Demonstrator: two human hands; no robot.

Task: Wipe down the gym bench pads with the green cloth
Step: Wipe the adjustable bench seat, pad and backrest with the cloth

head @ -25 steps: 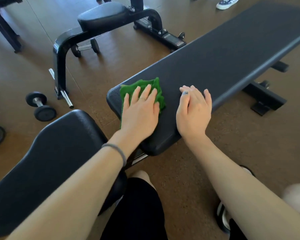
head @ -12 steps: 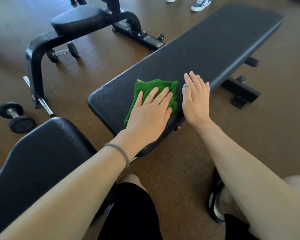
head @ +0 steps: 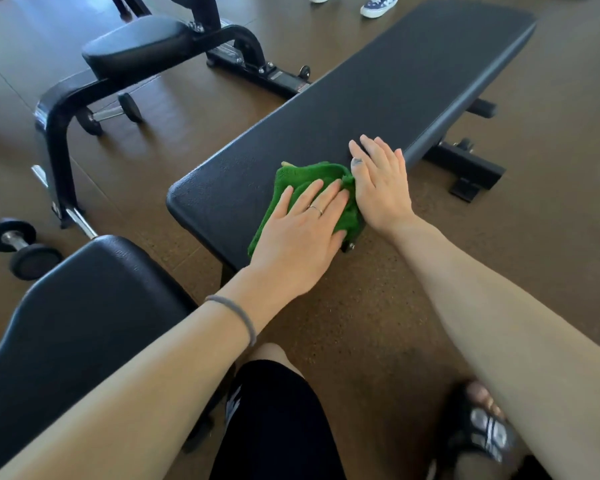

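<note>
The soft, light cloth (head: 302, 188) is pressed flat onto the pad (head: 378, 98) by the spread left hand (head: 302, 233); the right hand (head: 381, 188) is laid flat beside it.

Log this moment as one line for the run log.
left hand: flat on green cloth | right hand: flat on flat bench pad, beside cloth | cloth: near end of pad, by right edge | far end: not yet reached

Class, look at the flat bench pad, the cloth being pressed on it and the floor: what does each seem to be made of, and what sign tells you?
Bench pad: probably vinyl or faux leather over padding; black, matte, finely pebbled grain.
Green cloth: seemingly terry or microfibre; fuzzy looped pile, soft bunched folds under the left hand.
Floor: possibly rubber or cork composite; brown, matte, speckled.
</note>
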